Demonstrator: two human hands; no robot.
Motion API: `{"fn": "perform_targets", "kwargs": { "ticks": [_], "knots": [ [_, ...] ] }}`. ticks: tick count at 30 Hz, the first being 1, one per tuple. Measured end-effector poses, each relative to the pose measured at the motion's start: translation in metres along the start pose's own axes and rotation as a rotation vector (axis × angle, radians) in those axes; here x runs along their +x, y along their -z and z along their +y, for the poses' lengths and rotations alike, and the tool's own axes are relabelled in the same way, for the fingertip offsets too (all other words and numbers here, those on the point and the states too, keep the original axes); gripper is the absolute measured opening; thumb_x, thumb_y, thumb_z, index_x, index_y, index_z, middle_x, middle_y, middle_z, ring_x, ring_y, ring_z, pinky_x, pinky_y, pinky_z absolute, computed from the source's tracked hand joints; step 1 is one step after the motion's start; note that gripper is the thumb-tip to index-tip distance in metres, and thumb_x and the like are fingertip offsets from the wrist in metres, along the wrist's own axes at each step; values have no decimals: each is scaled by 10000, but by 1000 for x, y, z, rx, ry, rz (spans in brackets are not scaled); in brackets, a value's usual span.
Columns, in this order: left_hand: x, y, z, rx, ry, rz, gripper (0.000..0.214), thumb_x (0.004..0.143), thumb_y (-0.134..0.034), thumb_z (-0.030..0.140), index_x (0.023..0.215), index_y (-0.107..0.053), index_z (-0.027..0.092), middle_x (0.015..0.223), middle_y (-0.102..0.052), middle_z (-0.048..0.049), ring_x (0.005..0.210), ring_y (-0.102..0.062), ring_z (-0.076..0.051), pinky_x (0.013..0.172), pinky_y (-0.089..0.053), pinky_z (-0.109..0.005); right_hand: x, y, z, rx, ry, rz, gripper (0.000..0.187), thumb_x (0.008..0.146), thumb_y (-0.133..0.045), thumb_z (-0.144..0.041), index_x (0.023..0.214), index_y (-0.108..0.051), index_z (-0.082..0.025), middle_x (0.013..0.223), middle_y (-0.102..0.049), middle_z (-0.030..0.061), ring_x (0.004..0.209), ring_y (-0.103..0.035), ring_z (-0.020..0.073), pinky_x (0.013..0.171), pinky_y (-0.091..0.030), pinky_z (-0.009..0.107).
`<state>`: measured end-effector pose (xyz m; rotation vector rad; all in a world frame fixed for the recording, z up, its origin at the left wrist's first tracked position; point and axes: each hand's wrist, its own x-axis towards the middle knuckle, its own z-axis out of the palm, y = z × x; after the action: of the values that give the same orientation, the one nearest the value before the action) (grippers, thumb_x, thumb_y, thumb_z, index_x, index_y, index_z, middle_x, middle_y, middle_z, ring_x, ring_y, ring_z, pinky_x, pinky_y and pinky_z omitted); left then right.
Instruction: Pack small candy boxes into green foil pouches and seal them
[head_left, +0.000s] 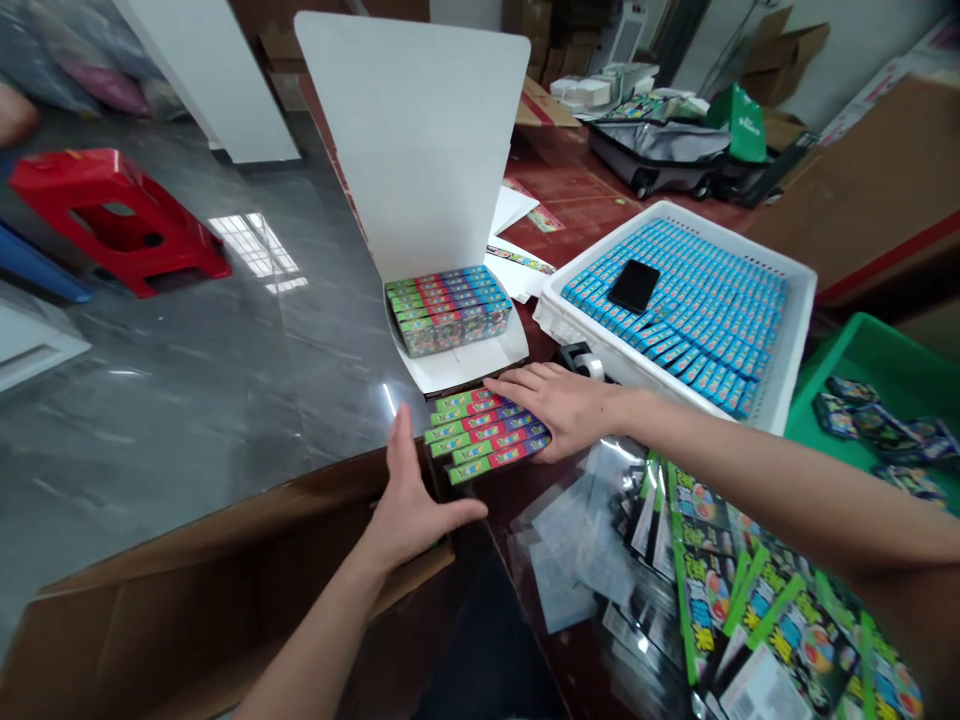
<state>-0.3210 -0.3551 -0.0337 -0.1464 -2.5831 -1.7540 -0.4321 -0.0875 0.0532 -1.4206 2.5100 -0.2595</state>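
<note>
Left hand (411,505) is open, palm pressed to the left end of the row of small boxes (484,437) at the table's edge, and the right hand (561,405) lies flat and spread against its right end. Just behind, a second batch (448,308) sits on a white card (420,140); right of that, a white basket (796,300) carries a black phone (634,285).

- Bright, even light fills the room, and colours read clearly.
- The glossy grey floor (187,380) carries a white, window-shaped patch of glare to the left of the upright white card (420,130).
- Shadows are soft; a thin one sits under the right hand (559,405) on the small boxes (484,440).
- Wide-angle bending stretches the picture's edges.
- The printed packets (787,620) at lower right are blurred, while the centre is sharp.
</note>
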Motion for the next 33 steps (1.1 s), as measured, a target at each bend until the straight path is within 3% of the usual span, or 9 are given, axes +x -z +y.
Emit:
{"fn": "perform_targets", "kwargs": {
  "ticks": [2, 6, 11, 14, 19, 21, 25, 30, 33],
  "knots": [
    [7, 6, -9, 159, -235, -73, 1556, 545, -982, 467, 1633, 115, 282, 1716, 90, -207, 1576, 19, -454, 1244, -97, -665, 0, -2, 5, 40, 44, 22, 1196, 699, -799, -546, 1640, -173, -156, 1559, -425, 230, 1384, -454, 414, 1148, -351, 580],
    [29, 5, -20, 67, -395, -148, 1388, 704, -887, 347, 1616, 160, 315, 1642, -233, -204, 1487, -375, -383, 1185, -356, -577, -12, -3, 11, 238, -24, 113, 1335, 697, -719, -798, 1654, -50, -150, 1663, -261, 238, 1535, -252, 423, 1252, -125, 632],
    [37, 1, -29, 34, -340, -98, 1383, 674, -880, 298, 1623, 124, 353, 1573, -312, -160, 1412, -460, -360, 1151, -415, -539, -26, -11, -2, 706, -452, 564, 845, 981, -50, -756, 1661, 0, -257, 1745, -8, 40, 1610, 3, 229, 1308, -51, 517],
    [36, 3, -32, 12, -343, -106, 1415, 661, -890, 298, 1613, 154, 379, 1589, -290, -144, 1430, -440, -375, 1165, -389, -566, -15, -21, -15, 813, -608, 511, 874, 984, -47, -756, 1663, -64, -207, 1737, -38, 66, 1607, -26, 224, 1315, -44, 499],
    [37, 5, -33, -41, -329, -145, 1467, 663, -910, 329, 1582, 229, 418, 1634, -208, -116, 1459, -405, -401, 1190, -361, -569, -2, -17, -24, 889, -602, 416, 960, 939, 33, -790, 1661, -105, -172, 1735, -71, 73, 1606, -16, 236, 1319, -29, 476],
    [38, 4, -32, -37, -345, -126, 1461, 654, -910, 307, 1594, 205, 397, 1609, -235, -131, 1431, -444, -397, 1178, -383, -564, -4, -10, -25, 786, -560, 366, 989, 922, -48, -836, 1663, -43, -181, 1739, -9, 80, 1606, 23, 264, 1314, -21, 505],
    [39, -3, -25, -21, -359, -111, 1423, 665, -891, 249, 1615, 162, 360, 1578, -328, -136, 1376, -518, -383, 1171, -412, -513, 3, -6, -31, 204, -283, 219, 1331, 700, -636, -877, 1657, -79, -139, 1723, -20, 209, 1584, 47, 435, 1255, 63, 658],
    [35, 16, -24, -41, -347, -202, 1438, 694, -894, 435, 1609, 209, 316, 1641, -241, -176, 1478, -382, -399, 1192, -354, -572, 25, -8, -33, -20, -94, 81, 1132, 685, -790, -541, 1593, -292, -84, 1445, -506, 273, 1319, -492, 461, 1132, -358, 636],
    [40, 41, -32, -82, -337, 39, 1189, 775, -761, 652, 1651, -57, 264, 1633, -270, -190, 1496, -325, -398, 1202, -306, -586, 25, 17, -18, 61, -38, 100, 1140, 647, -815, -571, 1559, -337, -80, 1389, -546, 247, 1235, -551, 410, 1074, -448, 568]
  ]
}}
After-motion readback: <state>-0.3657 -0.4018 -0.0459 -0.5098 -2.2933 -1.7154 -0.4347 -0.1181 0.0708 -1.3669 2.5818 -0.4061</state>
